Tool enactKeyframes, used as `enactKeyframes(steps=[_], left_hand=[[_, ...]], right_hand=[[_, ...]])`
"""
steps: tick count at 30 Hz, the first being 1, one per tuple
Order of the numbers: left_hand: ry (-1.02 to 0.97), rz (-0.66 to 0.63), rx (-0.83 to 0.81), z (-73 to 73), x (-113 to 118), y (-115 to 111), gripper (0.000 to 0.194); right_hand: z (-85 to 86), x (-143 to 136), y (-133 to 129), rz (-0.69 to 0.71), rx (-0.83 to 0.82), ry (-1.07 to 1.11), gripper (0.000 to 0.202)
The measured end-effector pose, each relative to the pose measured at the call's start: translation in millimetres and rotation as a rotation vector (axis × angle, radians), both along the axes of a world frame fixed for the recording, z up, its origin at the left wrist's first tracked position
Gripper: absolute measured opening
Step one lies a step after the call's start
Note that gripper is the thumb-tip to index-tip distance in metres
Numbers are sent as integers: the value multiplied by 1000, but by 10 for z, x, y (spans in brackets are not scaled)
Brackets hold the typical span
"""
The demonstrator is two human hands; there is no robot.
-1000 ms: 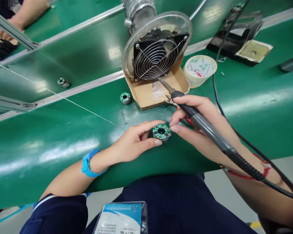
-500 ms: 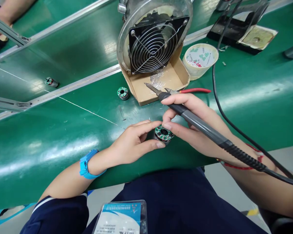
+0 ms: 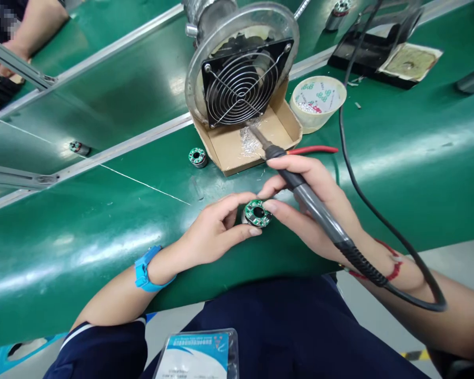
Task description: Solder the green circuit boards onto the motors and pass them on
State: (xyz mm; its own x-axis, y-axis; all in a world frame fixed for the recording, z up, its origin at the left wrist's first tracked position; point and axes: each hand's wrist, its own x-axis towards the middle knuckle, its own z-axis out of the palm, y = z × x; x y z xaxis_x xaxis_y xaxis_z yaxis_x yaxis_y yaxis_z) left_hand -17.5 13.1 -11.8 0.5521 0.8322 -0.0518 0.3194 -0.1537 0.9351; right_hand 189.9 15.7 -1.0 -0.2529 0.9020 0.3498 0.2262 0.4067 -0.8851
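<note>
A small round motor (image 3: 257,213) with a green ring-shaped circuit board on top sits on the green bench in front of me. My left hand (image 3: 217,226) grips it from the left between thumb and fingers. Across my right hand (image 3: 316,205) lies a soldering iron (image 3: 314,202), its tip pointing up and away over a cardboard tray. The same hand's thumb and a finger touch the board's right and far edge. A second such motor (image 3: 198,157) stands farther back, left of the tray. Thin solder wire (image 3: 144,185) stretches over the bench to the left.
A fan with a wire guard (image 3: 240,89) stands in the cardboard tray (image 3: 237,167), where metal clippings lie. Red-handled cutters (image 3: 314,150), a tape roll (image 3: 318,118) and an iron stand with a sponge (image 3: 410,63) are to the right. A co-worker's arm (image 3: 43,26) shows top left.
The motor has turned and tilted a little in my fingers, with its board facing me more. The view has shifted slightly, and the iron's cable has swung into a loop by my right wrist.
</note>
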Motion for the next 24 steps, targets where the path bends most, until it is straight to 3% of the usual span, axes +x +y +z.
enactKeyframes(steps=[3, 10, 14, 16, 19, 22, 24], left_hand=[[42, 49, 132, -69, -8, -4, 43], [419, 183, 862, -133, 16, 34, 24], [490, 281, 1074, -259, 34, 25, 23], [487, 298, 1049, -280, 56, 13, 23], [453, 255, 783, -243, 75, 12, 26], [291, 194, 341, -234, 35, 52, 35], [134, 223, 99, -280, -17, 99, 37]], right_hand=[[-27, -55, -58, -81, -26, 11, 42], [-68, -206, -188, -87, -122, -88, 40], [-113, -310, -242, -163, -249, -20, 45], [-166, -333, -237, -187, -254, 18, 46], [-243, -299, -170, -160, -136, -90, 47], [-257, -218, -69, -105, 131, -549, 38], [-227, -179, -20, -60, 321, -866, 32]])
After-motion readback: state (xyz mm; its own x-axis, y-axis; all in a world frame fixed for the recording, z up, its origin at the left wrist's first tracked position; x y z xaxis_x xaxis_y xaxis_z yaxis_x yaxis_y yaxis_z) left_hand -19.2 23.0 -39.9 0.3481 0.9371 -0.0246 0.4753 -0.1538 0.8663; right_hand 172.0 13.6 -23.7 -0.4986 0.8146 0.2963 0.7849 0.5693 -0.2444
